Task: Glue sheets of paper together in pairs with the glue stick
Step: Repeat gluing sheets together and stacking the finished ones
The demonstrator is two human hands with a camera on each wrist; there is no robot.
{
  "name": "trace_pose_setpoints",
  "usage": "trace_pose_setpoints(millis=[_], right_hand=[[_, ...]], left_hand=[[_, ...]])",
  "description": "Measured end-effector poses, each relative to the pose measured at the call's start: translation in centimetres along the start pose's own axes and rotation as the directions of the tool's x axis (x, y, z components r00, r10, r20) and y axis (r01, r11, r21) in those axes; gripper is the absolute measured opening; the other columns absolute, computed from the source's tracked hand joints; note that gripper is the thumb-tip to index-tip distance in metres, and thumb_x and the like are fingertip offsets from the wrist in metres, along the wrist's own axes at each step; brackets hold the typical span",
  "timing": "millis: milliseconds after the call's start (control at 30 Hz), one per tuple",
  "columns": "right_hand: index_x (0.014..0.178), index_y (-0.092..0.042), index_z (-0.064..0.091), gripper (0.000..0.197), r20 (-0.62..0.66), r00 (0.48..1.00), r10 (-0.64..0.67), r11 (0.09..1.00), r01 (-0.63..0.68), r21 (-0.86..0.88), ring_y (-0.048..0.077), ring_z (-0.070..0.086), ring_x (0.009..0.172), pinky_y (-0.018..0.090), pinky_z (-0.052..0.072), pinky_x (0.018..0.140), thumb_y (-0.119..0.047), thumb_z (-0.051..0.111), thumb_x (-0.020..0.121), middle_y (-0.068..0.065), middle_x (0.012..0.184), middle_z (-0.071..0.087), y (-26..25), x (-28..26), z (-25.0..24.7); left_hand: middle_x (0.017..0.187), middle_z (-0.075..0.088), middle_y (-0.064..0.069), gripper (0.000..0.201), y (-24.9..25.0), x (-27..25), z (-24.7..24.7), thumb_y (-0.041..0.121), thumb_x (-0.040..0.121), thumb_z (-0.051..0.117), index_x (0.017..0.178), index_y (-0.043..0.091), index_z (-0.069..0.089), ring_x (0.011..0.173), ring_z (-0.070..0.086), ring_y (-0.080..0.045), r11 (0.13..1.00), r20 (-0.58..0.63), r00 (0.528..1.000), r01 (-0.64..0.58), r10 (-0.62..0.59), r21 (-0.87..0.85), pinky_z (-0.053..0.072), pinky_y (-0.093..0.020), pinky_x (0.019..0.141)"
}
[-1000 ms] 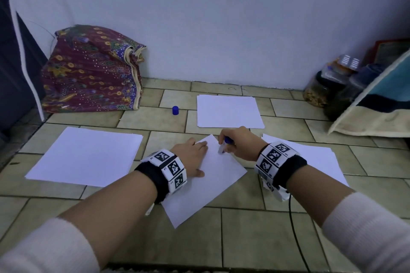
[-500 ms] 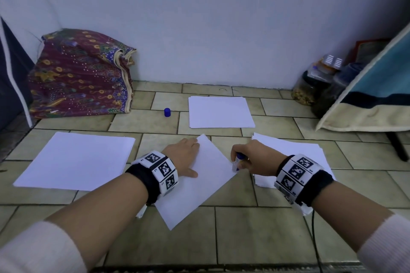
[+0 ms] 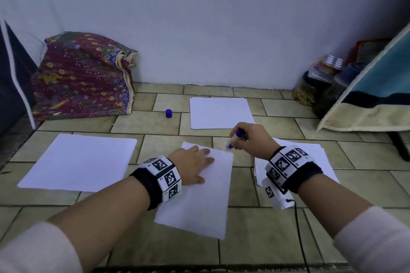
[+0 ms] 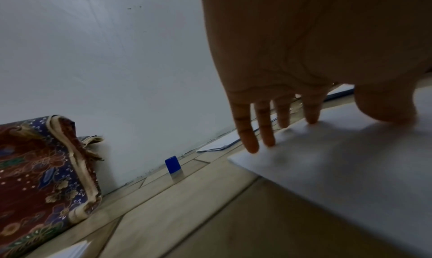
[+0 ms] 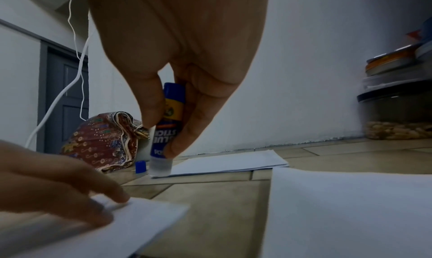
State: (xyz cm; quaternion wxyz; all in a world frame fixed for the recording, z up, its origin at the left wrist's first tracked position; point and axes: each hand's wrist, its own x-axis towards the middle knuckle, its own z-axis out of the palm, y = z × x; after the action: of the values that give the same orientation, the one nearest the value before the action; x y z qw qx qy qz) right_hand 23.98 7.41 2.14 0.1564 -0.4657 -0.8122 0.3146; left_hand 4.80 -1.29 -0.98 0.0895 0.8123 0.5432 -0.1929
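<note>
Glue stick lifted beside the middle sheet

Glue stick (image 3: 234,139), uncapped and tip down, is pinched between the thumb and fingers (image 5: 184,132) of the right hand (image 3: 253,139), in the air just off the far right corner of the middle sheet (image 3: 204,201) on the tiled floor (image 3: 266,239). The left hand (image 3: 192,165) lies flat on that sheet's far end, fingers (image 4: 247,132) straight and slightly spread, pressing it down. Beyond the sheet lies a second paper stack (image 3: 219,112), with the blue cap (image 3: 168,113) standing left of it. Left of the sheet sits another stack (image 3: 79,159); right of it, partly under the right wrist, one more (image 3: 319,157). Far right of the sheet, against the wall, stand lidded clear jars (image 3: 310,88); the nearest holds pale nut-like pieces low inside. Far left lies a folded patterned cloth (image 3: 82,77).
</note>
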Motion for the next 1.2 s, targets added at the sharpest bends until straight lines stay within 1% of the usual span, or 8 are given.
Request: trace_pose_setpoints(millis=[133, 333, 400, 500, 600, 767, 933, 1200], right_hand=[[0.095, -0.013, 0.059, 0.008, -0.013, 1.000, 0.013, 1.000, -0.012, 0.015, 0.005, 0.063, 0.066, 0.015, 0.051, 0.064, -0.010, 0.061, 0.088, 0.001, 0.078, 0.064, -0.5, 0.9, 1.0], [0.093, -0.017, 0.057, 0.009, -0.026, 0.999, 0.026, 1.000, -0.026, 0.017, 0.018, 0.065, 0.079, 0.025, 0.053, 0.074, -0.012, 0.061, 0.087, 0.005, 0.085, 0.065, -1.7, 2.7, 2.8], [0.095, -0.016, 0.058, 0.010, -0.037, 0.999, 0.031, 1.000, -0.031, 0.002, 0.022, 0.063, 0.084, 0.030, 0.053, 0.078, -0.012, 0.062, 0.087, 0.003, 0.085, 0.062, -2.1, 3.4, 3.6], [0.104, -0.010, 0.060, 0.017, -0.037, 0.999, 0.036, 0.999, -0.037, -0.019, 0.018, 0.055, 0.081, 0.017, 0.045, 0.065, -0.012, 0.061, 0.088, 0.004, 0.090, 0.061, -2.7, 4.3, 4.6], [0.109, -0.007, 0.058, 0.018, -0.030, 0.999, 0.031, 0.999, -0.032, -0.021, 0.015, 0.054, 0.083, 0.018, 0.040, 0.070, -0.009, 0.055, 0.091, 0.009, 0.100, 0.067, -3.3, 5.0, 5.3], [0.110, -0.004, 0.058, 0.019, 0.027, 0.999, 0.034, 0.998, -0.033, -0.044, 0.021, 0.058, 0.089, 0.022, 0.042, 0.074, -0.005, 0.054, 0.091, 0.012, 0.102, 0.067, -3.6, 5.5, 5.8], [0.110, -0.009, 0.058, 0.022, 0.164, 0.986, -0.022, 0.956, 0.069, -0.287, 0.026, 0.059, 0.093, 0.030, 0.047, 0.075, -0.003, 0.053, 0.090, 0.012, 0.105, 0.064, -3.8, 5.2, 5.0], [0.110, -0.008, 0.059, 0.021, 0.350, 0.933, -0.084, 0.907, 0.217, -0.362, 0.021, 0.057, 0.089, 0.025, 0.043, 0.074, -0.005, 0.055, 0.090, 0.006, 0.099, 0.066, -4.1, 1.1, 3.1]], left_hand=[[0.156, 0.014, -0.007, 0.071, -0.7, -0.2, 0.3, 0.053, 0.093, 0.048, 0.143, 0.006, 0.031, 0.140, 0.020, -0.022, 0.991, -0.049, 0.990, 0.130, -0.131, -0.022, 0.035, -0.039, 0.105], [0.160, -0.005, -0.007, 0.080, -1.5, -0.2, 0.8, 0.049, 0.093, 0.050, 0.149, 0.004, 0.016, 0.148, -0.004, -0.020, 0.970, -0.075, 0.978, 0.183, -0.197, -0.161, 0.018, -0.041, 0.118], [0.160, -0.013, -0.007, 0.083, -1.6, 0.2, 0.9, 0.046, 0.096, 0.047, 0.152, 0.004, 0.003, 0.148, -0.012, -0.020, 0.972, -0.026, 0.983, 0.173, -0.180, -0.156, 0.011, -0.043, 0.120], [0.159, -0.019, -0.007, 0.081, -1.5, 0.9, 1.3, 0.044, 0.100, 0.039, 0.152, 0.005, -0.009, 0.148, -0.011, -0.020, 0.963, 0.105, 0.977, 0.204, -0.188, -0.177, 0.010, -0.042, 0.120], [0.158, -0.021, -0.008, 0.080, -1.3, 1.3, 1.5, 0.043, 0.101, 0.037, 0.151, 0.004, -0.012, 0.148, -0.012, -0.021, 0.952, 0.162, 0.965, 0.236, -0.206, -0.193, 0.009, -0.042, 0.120], [0.158, -0.021, -0.009, 0.081, -1.3, 1.3, 1.2, 0.042, 0.100, 0.039, 0.151, 0.004, -0.012, 0.148, -0.012, -0.021, 0.946, 0.174, 0.963, 0.242, -0.207, -0.214, 0.007, -0.041, 0.120], [0.158, -0.021, -0.008, 0.081, -1.5, 1.1, 1.4, 0.042, 0.101, 0.039, 0.151, 0.004, -0.013, 0.147, -0.013, -0.020, 0.944, 0.172, 0.965, 0.236, -0.199, -0.232, 0.004, -0.040, 0.120], [0.158, -0.022, -0.008, 0.080, -1.5, 0.9, 1.3, 0.043, 0.101, 0.037, 0.150, 0.004, -0.012, 0.148, -0.012, -0.020, 0.950, 0.174, 0.964, 0.234, -0.200, -0.204, 0.006, -0.040, 0.120]])
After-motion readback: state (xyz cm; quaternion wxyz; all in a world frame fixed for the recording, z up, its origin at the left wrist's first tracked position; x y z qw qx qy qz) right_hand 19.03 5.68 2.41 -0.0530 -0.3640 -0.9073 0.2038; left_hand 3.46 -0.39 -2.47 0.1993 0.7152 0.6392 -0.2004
